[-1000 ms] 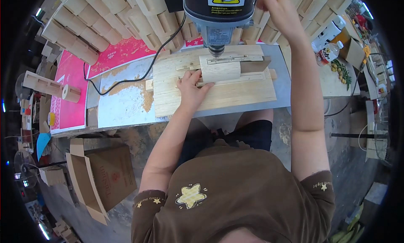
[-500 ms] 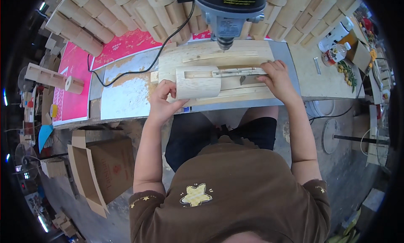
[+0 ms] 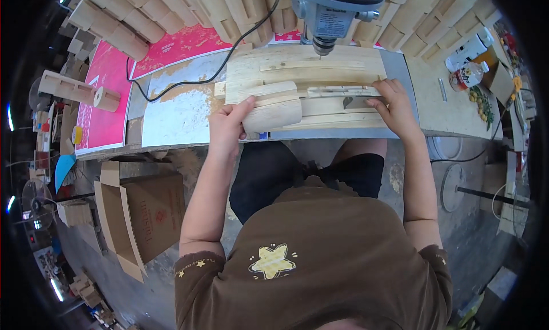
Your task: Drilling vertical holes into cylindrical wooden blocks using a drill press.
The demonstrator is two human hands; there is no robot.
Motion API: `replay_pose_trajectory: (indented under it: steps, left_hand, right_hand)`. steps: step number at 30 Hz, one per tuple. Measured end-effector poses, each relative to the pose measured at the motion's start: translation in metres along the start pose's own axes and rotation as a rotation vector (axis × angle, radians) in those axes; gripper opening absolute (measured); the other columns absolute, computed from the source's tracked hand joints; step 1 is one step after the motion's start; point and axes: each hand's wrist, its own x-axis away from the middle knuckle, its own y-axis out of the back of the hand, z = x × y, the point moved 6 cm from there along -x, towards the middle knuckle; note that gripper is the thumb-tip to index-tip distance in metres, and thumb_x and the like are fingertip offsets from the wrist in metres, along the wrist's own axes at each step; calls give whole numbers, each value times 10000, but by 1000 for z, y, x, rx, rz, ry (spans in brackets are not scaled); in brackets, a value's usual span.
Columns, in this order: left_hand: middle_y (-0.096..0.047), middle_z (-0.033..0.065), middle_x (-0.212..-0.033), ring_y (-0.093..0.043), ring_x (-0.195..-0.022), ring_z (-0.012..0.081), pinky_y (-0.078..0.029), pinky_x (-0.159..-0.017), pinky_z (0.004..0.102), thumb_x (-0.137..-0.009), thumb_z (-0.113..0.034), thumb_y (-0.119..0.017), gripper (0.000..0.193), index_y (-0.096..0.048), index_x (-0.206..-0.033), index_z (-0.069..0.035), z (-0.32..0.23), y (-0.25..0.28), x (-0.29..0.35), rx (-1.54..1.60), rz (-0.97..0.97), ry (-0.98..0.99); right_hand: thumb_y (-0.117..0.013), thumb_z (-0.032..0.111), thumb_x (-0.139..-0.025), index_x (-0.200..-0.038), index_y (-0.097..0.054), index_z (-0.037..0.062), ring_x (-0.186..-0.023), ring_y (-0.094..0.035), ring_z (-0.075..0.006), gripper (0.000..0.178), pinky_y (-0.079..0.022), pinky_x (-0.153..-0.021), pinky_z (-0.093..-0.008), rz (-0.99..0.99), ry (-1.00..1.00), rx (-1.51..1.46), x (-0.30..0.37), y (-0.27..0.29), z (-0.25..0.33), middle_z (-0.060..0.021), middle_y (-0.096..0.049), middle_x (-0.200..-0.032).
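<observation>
My left hand (image 3: 227, 124) is closed on the left end of a pale wooden cylinder (image 3: 274, 114), thumb on top. A recess runs along the cylinder's far upper side. To its right, my right hand (image 3: 396, 108) is closed at the right end of a narrow strip (image 3: 340, 92) with dark marks. The right thumb touches a small grey metal plate (image 3: 354, 103) beside the strip. Both lie over a wooden board (image 3: 320, 73) with raised slats. The drill press chuck (image 3: 323, 46), with a thin bit, hangs above the board's far side.
Stacked wooden cylinders (image 3: 240, 10) line the table's back. A black cable (image 3: 220, 67) crosses the sawdust-covered left side. Further left lies another slotted cylinder (image 3: 68, 85). A bottle (image 3: 468, 77) stands at right; an open cardboard box (image 3: 143, 218) is on the floor.
My left hand has rolled the cylinder so its recess faces further away, with the thumb now on top. The strip's left end has come out of the recess. The view has shifted slightly.
</observation>
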Motion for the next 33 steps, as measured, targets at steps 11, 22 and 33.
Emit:
replay_pose_trajectory:
  steps: [11,22,33]
  left_hand:
    - [-516,-15,-578,-411,-446,48,-331,-424,196,-779,-330,-726,324,-589,-701,-46,11,-27,-26,-74,180,35]
    - [-590,75,-1019,-573,-920,157,-461,-849,306,-692,-72,-780,451,-546,-1067,18,28,-69,-2,-239,208,-461]
    - [-566,68,-995,-491,-992,251,-279,-916,417,-552,-243,-820,695,-563,-1180,-89,26,-77,-23,-872,-116,-928]
  right_hand:
    - [-689,114,-721,-966,-570,42,-893,-511,-323,282,-424,-775,-400,26,13,-31,-5,-3,-1,-108,-581,-899]
    - [-716,117,-688,-998,-587,51,-919,-514,-313,343,-432,-787,-395,-94,26,10,-6,-15,7,-103,-586,-915]
    - [-750,139,-649,-1079,-615,101,-932,-524,-308,452,-431,-822,-398,-207,-104,39,-34,-30,-19,-96,-595,-933]
